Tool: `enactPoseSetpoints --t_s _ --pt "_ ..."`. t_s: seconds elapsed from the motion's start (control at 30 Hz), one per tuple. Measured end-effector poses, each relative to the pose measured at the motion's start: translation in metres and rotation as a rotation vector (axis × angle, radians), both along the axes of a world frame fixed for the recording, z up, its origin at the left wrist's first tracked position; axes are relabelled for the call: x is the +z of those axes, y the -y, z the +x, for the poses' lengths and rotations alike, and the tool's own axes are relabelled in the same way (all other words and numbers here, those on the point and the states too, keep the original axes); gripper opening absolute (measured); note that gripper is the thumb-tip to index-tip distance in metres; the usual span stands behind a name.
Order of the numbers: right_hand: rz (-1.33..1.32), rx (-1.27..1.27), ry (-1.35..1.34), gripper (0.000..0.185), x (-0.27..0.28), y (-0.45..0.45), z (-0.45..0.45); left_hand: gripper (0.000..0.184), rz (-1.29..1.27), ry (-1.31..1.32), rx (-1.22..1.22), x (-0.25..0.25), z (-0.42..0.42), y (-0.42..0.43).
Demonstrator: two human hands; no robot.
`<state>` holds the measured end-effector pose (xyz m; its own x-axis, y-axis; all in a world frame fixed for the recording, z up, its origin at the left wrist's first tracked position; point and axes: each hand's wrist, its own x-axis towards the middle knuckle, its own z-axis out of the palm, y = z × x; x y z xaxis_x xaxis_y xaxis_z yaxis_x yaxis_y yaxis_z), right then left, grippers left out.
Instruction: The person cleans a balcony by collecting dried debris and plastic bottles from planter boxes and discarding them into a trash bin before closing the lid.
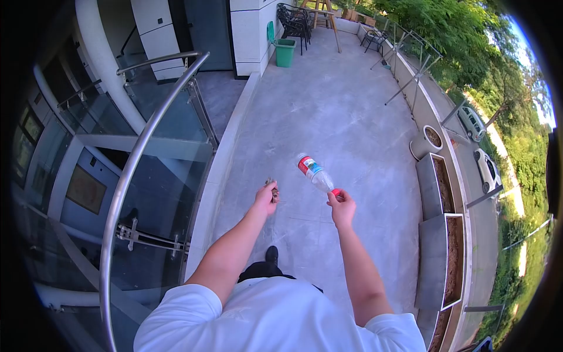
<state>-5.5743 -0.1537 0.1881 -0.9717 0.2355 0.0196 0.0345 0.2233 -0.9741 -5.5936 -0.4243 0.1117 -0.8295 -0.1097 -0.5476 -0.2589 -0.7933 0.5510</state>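
Note:
My right hand (342,206) pinches the red cap end of a clear plastic bottle (315,172) with a red and blue label. The bottle is tilted, its base pointing up and to the left, away from me. To the left, my left hand (267,198) is closed around a small bunch of brownish, crumpled bits (274,192) that look like dry leaves, though they are too small to tell. The two hands are apart, both held out in front of me above the grey floor (328,111).
A metal handrail (132,158) with glass panels runs along the left. Planter boxes (434,261) and a round pot (423,144) line the right wall. Farther ahead stand a green bin (285,54), black chairs (295,22) and a metal rack (417,75).

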Motion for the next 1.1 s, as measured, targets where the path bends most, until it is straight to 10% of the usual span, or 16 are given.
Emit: enactPoseSetpoints --t_s 1.1 --pt "-0.093 -0.014 -0.049 0.027 0.019 -0.011 -0.844 0.017 0.108 -0.045 0.006 0.039 -0.861 -0.022"
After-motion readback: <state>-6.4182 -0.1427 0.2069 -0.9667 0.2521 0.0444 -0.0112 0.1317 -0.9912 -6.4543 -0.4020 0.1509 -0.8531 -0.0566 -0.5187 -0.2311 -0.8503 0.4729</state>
